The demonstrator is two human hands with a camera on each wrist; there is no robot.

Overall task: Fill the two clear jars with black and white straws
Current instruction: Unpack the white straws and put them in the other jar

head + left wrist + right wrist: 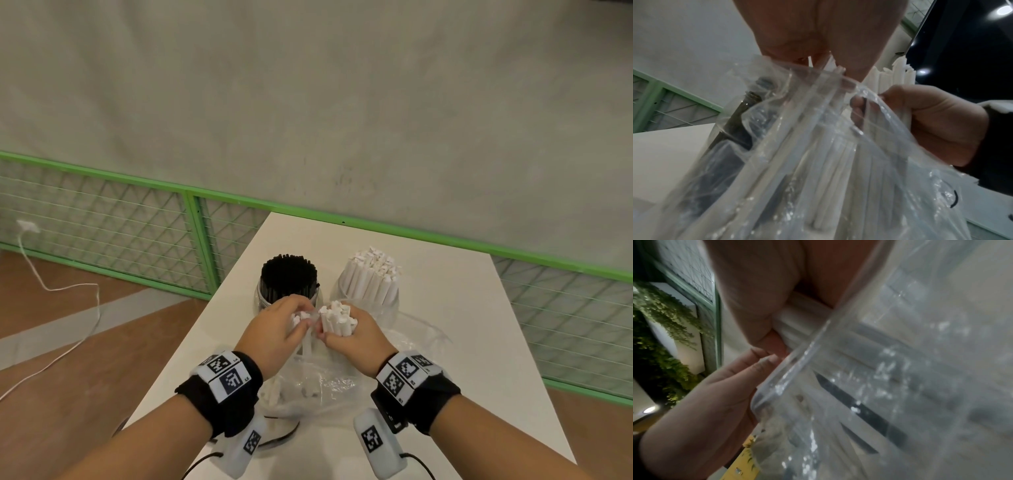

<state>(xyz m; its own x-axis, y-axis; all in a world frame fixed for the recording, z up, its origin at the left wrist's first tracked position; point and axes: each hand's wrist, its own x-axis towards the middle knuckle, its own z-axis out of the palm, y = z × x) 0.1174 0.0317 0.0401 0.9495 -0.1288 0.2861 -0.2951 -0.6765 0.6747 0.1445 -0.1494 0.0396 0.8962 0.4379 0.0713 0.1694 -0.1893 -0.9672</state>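
Two clear jars stand at the middle of the white table [479, 342]. The left jar [261, 298] is packed with black straws [288, 277]; the right jar [394, 305] holds upright white straws [373, 274]. Just in front of them, my right hand [356, 337] grips a bundle of white straws [337, 318]. My left hand [281, 329] pinches a few white straws [297, 318] together with the mouth of a clear plastic bag [325, 387]. Inside the bag lie more white straws [830, 186]. The right wrist view shows white straws [797, 318] in my palm behind the bag [900, 369].
A green mesh fence [137, 219] runs behind and left of the table. A white cable [68, 308] trails over the wooden floor at the left. The table's left edge lies close to my left forearm.
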